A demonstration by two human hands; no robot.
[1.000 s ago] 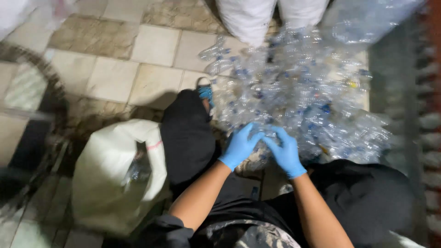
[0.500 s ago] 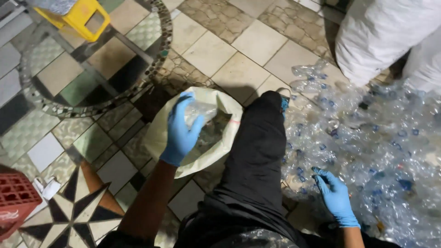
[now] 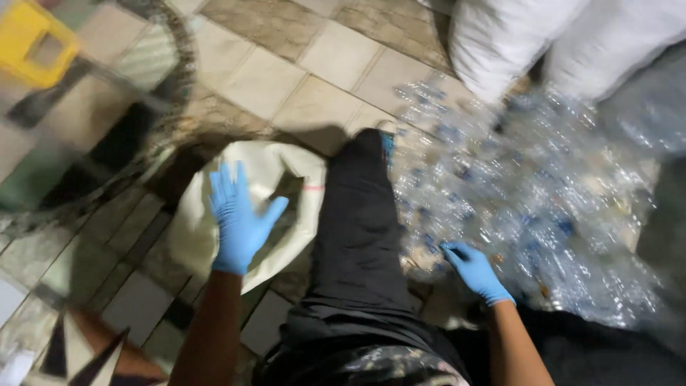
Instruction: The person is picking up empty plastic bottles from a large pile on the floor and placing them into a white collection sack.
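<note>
Blue-gloved left hand point(image 3: 239, 218) hangs open, fingers spread, over the white sack point(image 3: 282, 168) beside the person's black trouser leg point(image 3: 361, 229). Open right hand point(image 3: 475, 271) touches the heap of clear plastic bottles point(image 3: 529, 207).

A sack point(image 3: 193, 236) lay on the floor point(image 3: 286, 78) left of the leg point(image 3: 361, 236). Bottles point(image 3: 529, 214) lay right of it. Two bags point(image 3: 550, 43) stood behind them.

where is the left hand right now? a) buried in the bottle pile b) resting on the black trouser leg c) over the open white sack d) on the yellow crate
c: the left hand, fingers spread and empty, is above the mouth of the white sack, while the right hand reaches into the pile of clear plastic bottles.
</note>
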